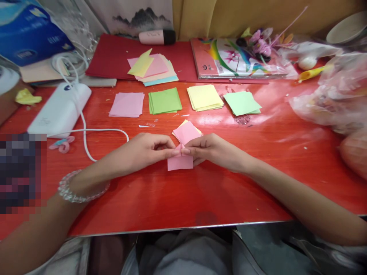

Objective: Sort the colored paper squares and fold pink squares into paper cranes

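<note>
Between my two hands is a small pink sheet of paper, partly folded at its upper edge. My left hand pinches it from the left, thumb and fingertips pressed together. From the right, my right hand pinches the same sheet, the thumbs nearly meeting at the fold. Some fingers of the right hand show behind the paper. Just beyond the fingertips lies a small stack of square paper, pink on top with yellow underneath, its near part hidden by my hands.
Square paper piles lie in a row: pink, green, yellow, mint. Mixed sheets rest on a red folder. A white power bank with a cable is at left; plastic bags are at right.
</note>
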A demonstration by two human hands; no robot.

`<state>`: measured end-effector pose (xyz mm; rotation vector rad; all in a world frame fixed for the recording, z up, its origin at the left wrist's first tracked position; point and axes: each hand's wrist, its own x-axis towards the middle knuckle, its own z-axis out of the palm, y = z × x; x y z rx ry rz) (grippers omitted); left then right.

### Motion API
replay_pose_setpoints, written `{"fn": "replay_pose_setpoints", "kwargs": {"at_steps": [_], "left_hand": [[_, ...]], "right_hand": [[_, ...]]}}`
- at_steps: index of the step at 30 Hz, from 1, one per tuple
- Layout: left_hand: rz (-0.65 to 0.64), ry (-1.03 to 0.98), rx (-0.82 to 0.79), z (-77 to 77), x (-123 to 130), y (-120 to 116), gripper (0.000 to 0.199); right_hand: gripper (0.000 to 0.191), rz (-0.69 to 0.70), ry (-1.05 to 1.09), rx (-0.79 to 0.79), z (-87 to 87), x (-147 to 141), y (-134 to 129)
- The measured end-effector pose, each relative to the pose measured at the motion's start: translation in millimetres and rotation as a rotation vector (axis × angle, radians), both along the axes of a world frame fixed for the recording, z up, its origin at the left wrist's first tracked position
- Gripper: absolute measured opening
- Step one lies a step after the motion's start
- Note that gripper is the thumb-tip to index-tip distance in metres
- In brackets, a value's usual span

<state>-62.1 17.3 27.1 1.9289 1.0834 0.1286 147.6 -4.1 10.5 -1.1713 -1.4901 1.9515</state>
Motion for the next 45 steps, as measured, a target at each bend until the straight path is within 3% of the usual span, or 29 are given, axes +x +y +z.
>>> {"fn": "replay_pose_setpoints", "kwargs": {"at_steps": [21,45], "left_hand": [[-0.056,0.061,-0.031,-0.5,3.9,-0.2,0.035],[0.027,-0.009,-0.043,-4.6,4.2,-0.7,0.029]], "right_hand": [[0.026,0.04,-0.069,0.016,-0.8,0.7,0.1],[0.013,0.034,-0.08,0.047,-4.6,-1.2,-0.9]]}}
